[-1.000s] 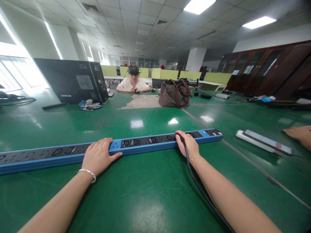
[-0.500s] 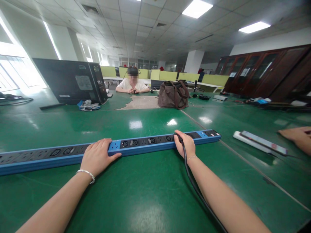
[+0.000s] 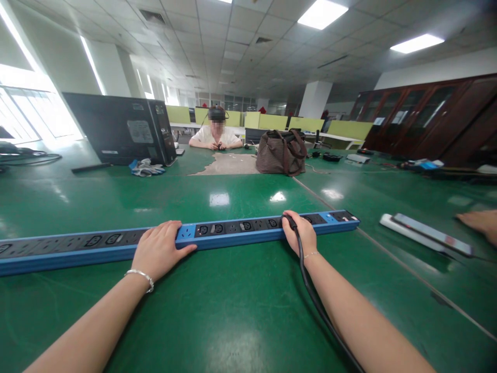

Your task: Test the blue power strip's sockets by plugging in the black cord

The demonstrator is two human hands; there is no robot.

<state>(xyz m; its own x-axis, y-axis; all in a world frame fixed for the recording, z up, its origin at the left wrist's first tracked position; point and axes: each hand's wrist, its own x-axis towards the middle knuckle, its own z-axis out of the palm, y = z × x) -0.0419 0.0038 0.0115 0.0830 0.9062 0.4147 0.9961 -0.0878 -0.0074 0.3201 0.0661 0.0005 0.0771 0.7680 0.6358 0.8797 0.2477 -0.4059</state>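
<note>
A long blue power strip [image 3: 236,239] with black socket panels lies across the green table, running off the left edge of the view. My left hand [image 3: 158,251] grips it left of a blue socket section, fingers over the top and thumb along the front side. Toward the strip's right end, my right hand [image 3: 303,237] holds a black plug [image 3: 289,221] against the socket row. Its black cable [image 3: 306,284] trails down along my right forearm. My fingers partly cover the plug, so I cannot tell how deep it sits in the socket.
On the right lie a white power strip [image 3: 404,233] and a phone [image 3: 435,233], with another person's hand [image 3: 481,223] beside them. Farther back are a computer case [image 3: 120,129], gloves [image 3: 145,168] and a brown bag [image 3: 277,154]. A person [image 3: 215,135] sits across the table.
The whole view has shifted slightly, so things appear a little farther right. Both my hands keep their places on the power strip and plug.
</note>
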